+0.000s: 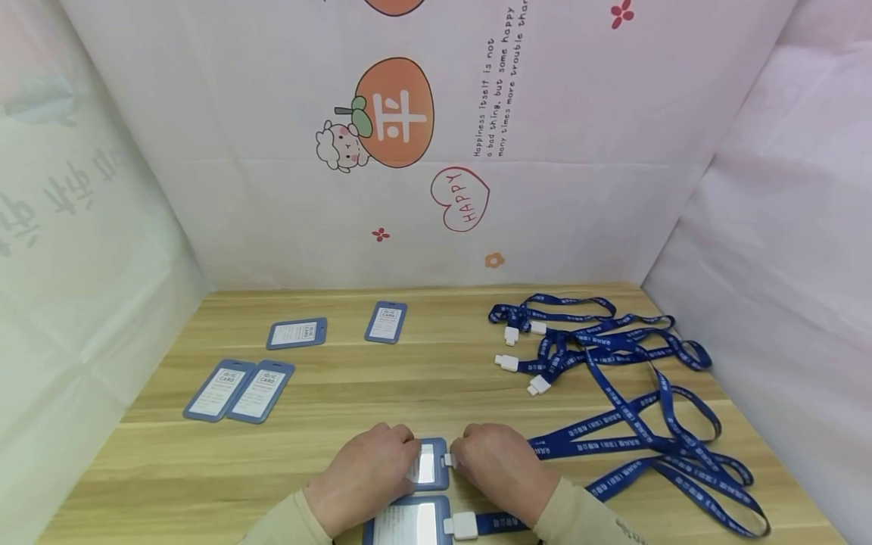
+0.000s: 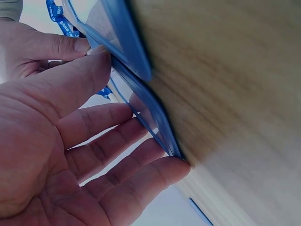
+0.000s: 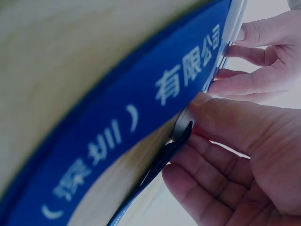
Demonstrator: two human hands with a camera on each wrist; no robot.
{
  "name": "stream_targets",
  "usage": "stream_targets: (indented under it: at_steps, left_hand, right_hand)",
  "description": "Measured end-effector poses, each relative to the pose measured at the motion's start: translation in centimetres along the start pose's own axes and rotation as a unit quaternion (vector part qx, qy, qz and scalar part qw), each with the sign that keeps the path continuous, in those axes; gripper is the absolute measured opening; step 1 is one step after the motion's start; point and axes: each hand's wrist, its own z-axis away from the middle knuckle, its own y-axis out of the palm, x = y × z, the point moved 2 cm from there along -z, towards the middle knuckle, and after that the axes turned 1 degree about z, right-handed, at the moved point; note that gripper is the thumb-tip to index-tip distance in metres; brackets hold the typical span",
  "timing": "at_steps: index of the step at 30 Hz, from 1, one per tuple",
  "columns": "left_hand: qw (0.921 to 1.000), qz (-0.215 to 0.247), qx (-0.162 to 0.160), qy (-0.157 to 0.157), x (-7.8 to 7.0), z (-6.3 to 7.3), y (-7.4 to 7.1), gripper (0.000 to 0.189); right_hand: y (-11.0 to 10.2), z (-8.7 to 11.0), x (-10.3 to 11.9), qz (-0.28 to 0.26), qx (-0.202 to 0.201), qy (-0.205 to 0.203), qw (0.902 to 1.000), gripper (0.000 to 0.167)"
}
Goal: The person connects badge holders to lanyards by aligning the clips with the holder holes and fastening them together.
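My left hand (image 1: 371, 471) holds a blue card holder (image 1: 439, 463) by its edges, thumb on one side and fingers on the other, as the left wrist view shows. Facing it from the right, my right hand (image 1: 506, 463) pinches the white clip (image 3: 181, 125) of a blue lanyard (image 1: 586, 448). The clip's tip is at the slotted end of the holder; whether it is fastened there I cannot tell. Just in front lies a second card holder (image 1: 409, 524), with the white clip (image 1: 465, 525) of another lanyard (image 1: 499, 523) at its slotted end.
Two card holders (image 1: 216, 390) lie side by side at the left. Farther back are a sideways card holder (image 1: 296, 333) and an upright-facing one (image 1: 386, 322). Several blue lanyards (image 1: 599, 352) with white clips lie tangled at the back right. A white printed cloth (image 1: 545, 219) encloses the wooden table (image 1: 409, 386).
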Motion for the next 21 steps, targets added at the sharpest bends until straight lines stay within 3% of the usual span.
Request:
stream_targets:
  at_steps: [21]
  left_hand:
    - [1.0, 0.0, -0.001, 0.004, -0.16, 0.0, 0.01, 0.028]
  right_hand:
    - [0.05, -0.14, -0.06, -0.021, 0.0, -0.006, 0.9998, 0.006]
